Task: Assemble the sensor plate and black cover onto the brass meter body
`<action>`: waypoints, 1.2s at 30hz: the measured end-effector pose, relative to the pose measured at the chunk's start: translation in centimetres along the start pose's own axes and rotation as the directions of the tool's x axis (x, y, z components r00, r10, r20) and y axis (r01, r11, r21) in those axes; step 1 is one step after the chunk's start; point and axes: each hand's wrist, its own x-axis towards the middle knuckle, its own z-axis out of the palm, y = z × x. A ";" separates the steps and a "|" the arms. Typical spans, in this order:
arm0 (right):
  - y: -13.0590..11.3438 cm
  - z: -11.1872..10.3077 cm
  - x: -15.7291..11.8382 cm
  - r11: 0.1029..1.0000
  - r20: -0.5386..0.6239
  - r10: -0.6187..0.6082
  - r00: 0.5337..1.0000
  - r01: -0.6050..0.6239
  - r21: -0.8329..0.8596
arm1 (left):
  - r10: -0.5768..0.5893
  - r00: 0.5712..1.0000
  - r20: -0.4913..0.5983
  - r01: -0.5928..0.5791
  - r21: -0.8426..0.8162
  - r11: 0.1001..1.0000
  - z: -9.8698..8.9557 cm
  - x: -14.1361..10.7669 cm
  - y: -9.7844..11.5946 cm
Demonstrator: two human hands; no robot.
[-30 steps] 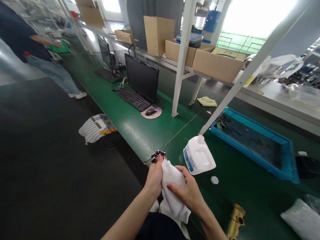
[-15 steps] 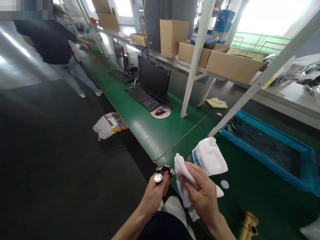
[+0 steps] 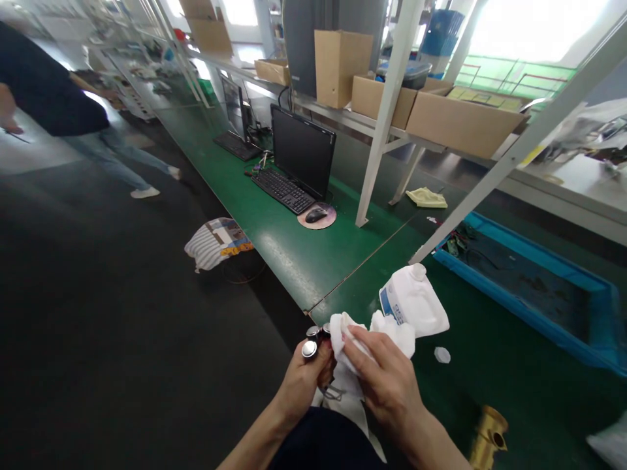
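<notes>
My left hand (image 3: 304, 375) is closed round several small dark cylinders with shiny silver round ends (image 3: 309, 350); their exact kind is not clear. My right hand (image 3: 385, 372) grips a bunched white cloth (image 3: 350, 329) and presses it against the cylinders' right side, hiding some of them. Part of the cloth hangs below between the hands. Just beyond my right hand, a white plastic jug (image 3: 416, 300) with a blue label rests on the green bench (image 3: 289, 261). A small white cap (image 3: 442, 355) lies beside the jug.
A brass fitting (image 3: 490, 437) stands at the lower right, near my right forearm. Behind it is a blue tray (image 3: 533, 313). White slanted posts (image 3: 386, 117) rise from the bench. A monitor (image 3: 302, 153), keyboard and mouse are further left. A person (image 3: 53, 98) walks at the far left.
My right hand has moved left, bringing the white cloth from beside the cylinders onto them. The person at the far left has moved further left.
</notes>
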 end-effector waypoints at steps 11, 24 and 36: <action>1.4 -2.2 1.4 0.993 0.128 -0.115 0.985 0.117 -0.005 | 0.011 0.983 0.183 -0.093 0.446 0.890 0.1 -0.8 1.6; 1.1 -3.6 1.4 0.987 0.145 -0.147 0.979 0.154 -0.036 | -0.022 0.989 0.148 -0.073 0.611 0.788 1.0 -1.3 2.1; 1.1 -4.2 1.6 0.953 0.231 -0.159 0.960 0.210 -0.219 | -0.030 0.984 0.178 -0.106 0.703 0.703 0.7 -1.1 1.8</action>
